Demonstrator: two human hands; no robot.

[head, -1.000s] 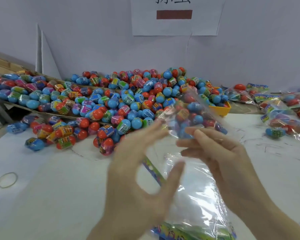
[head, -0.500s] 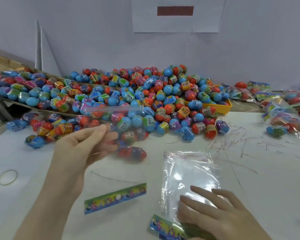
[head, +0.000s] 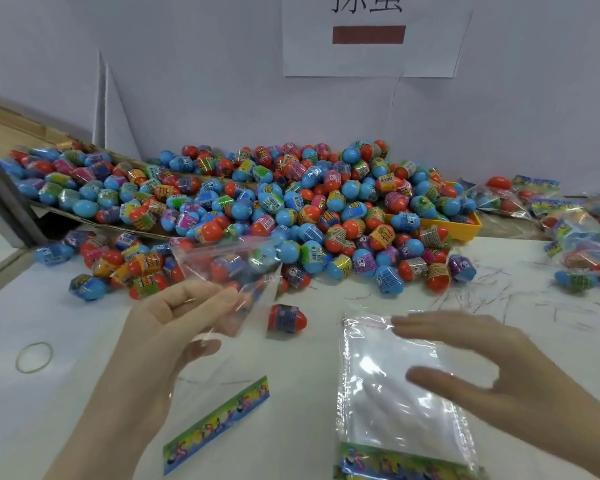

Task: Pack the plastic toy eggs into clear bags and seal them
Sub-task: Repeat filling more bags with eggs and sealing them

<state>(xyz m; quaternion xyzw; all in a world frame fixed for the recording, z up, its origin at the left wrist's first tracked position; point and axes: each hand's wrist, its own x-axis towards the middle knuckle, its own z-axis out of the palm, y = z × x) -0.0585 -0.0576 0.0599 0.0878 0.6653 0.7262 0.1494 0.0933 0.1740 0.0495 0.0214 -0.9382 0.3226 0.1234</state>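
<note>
My left hand (head: 174, 327) holds one empty clear bag (head: 229, 271) left of centre, its fingers (head: 215, 299) curled round the lower part so the mouth points toward the egg pile (head: 257, 209) that fills the middle of the frame. My right hand (head: 482, 362) hovers at lower right with straight, spread fingers gripping nothing, just above the stack of flat bags (head: 388, 386) lying on the table (head: 66, 410). One loose egg (head: 286, 318) sits apart from the pile, just right of the held bag and nearest to reach.

As I judge it, the step in hand is opening this bag and loading it. To do it well I would keep the left grip low on the bag so the mouth stays free, use the right thumb and forefinger to part the two lips, then feed eggs in one at a time, starting with the near loose one. The film is thin and slippery, so I would let the bag's bottom rest on the table while filling. The printed header strip (head: 219, 424) at lower centre looks meant for the sealing afterwards. Finished bags (head: 575, 237) lie at right.
</note>
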